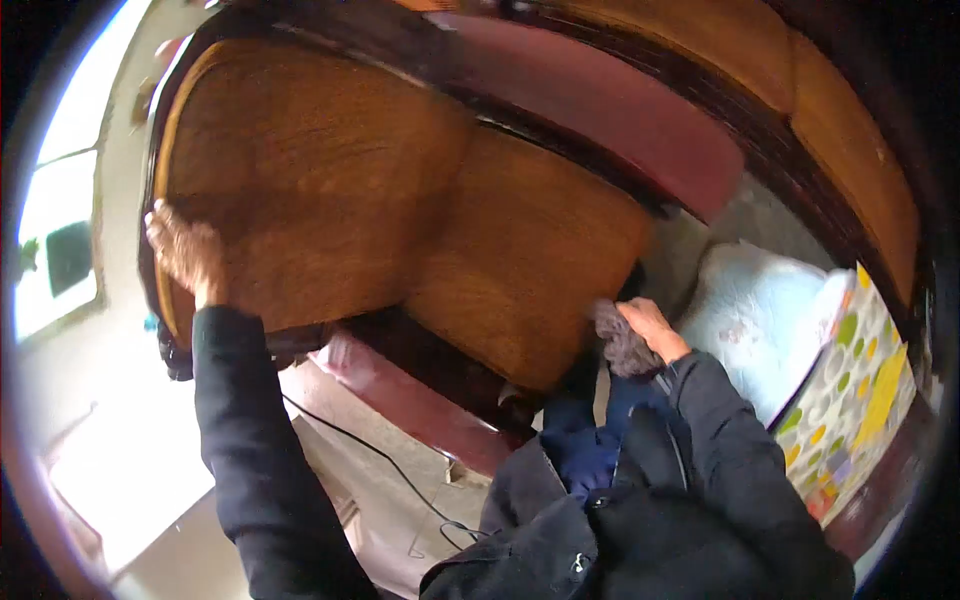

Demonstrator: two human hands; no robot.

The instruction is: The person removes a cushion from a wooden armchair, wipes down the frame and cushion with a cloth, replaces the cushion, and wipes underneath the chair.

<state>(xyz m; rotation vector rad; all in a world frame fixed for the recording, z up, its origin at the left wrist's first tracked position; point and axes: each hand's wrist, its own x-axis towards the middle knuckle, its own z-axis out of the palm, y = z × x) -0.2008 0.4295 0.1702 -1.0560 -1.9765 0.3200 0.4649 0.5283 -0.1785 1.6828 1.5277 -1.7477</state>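
A large brown wooden furniture panel (300, 180) with a dark frame fills the middle of the view and bends into a second brown section. My left hand (186, 252) is at the panel's left edge, its fingers curled over the rim. Beside the lower right end of the panel, my right hand (652, 330) is closed around a bunched grey-brown cloth (618, 345). The cloth is slightly blurred, and parts of it are hidden in the fingers.
A second piece of similar dark-framed furniture (855, 150) stands at the upper right. On the right are a pale blue padded item (745, 310) and a spotted patterned covering (845, 375). A black cable (385, 455) runs across the floor; a window (65, 240) is at left.
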